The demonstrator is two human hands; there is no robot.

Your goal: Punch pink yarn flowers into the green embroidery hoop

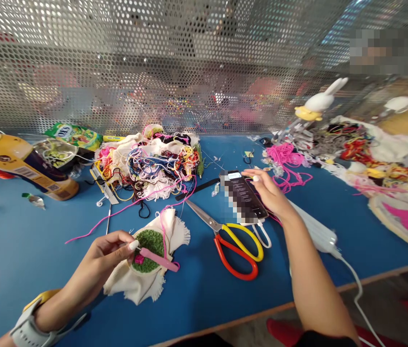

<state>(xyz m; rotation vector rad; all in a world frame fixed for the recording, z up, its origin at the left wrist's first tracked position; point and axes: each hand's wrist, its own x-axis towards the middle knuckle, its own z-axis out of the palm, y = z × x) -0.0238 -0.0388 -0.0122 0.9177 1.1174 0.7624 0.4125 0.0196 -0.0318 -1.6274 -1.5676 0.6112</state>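
My left hand (112, 255) pinches the metal tip end of a punch needle with a pink handle (158, 259). Pink yarn (162, 219) runs from the handle's far end. Beneath the tool lies a small hoop of cream cloth (131, 284), filled with green loops (149, 241) and a small pink patch. At the phone's upper right edge, my right hand (267, 190) has its fingers stretched out; whether they touch the phone (245, 195) I cannot tell. The phone lies lit with a white cable plugged in. Scissors (222, 231) with one red and one yellow handle lie open between both hands.
A heap of mixed yarn (156, 164) sits behind the hoop. At left stands a tilted yellow drink bottle (26, 164), near a green snack bag (75, 136). A white power strip (312, 226), pink yarn (285, 159) and another hoop (404, 221) are at right. Perforated metal (189, 86) borders the table's back.
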